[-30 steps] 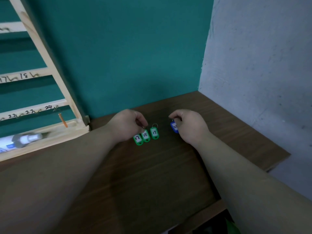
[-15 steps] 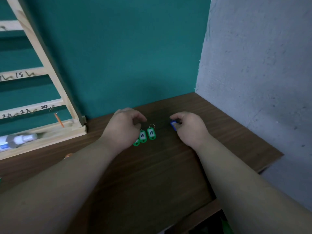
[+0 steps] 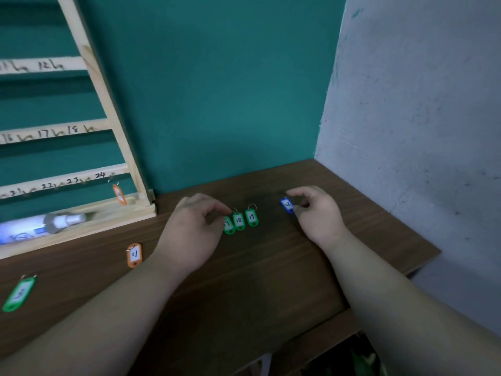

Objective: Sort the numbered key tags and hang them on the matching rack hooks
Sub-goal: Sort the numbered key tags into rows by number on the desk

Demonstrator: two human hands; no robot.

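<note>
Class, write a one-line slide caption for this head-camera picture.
Left hand at three green key tags, right hand at a blue key tag, on a wooden table beside the numbered rack.

Tag 17 (image 3: 229, 227), tag 18 (image 3: 238, 221) and tag 19 (image 3: 251, 217) lie side by side on the table (image 3: 257, 280); tag 23 (image 3: 287, 204) at their 3 o'clock, tag 11 (image 3: 134, 255) at 8, rack (image 3: 108, 104) at 10.

Wooden table (image 3: 244, 280) (key tags (image 3: 251, 217), rack (image 3: 108, 109))

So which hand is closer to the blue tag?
Right. The right hand curls its fingers at the blue tag, thumb against it; the left hand sits farther left, at the three green tags.
</note>
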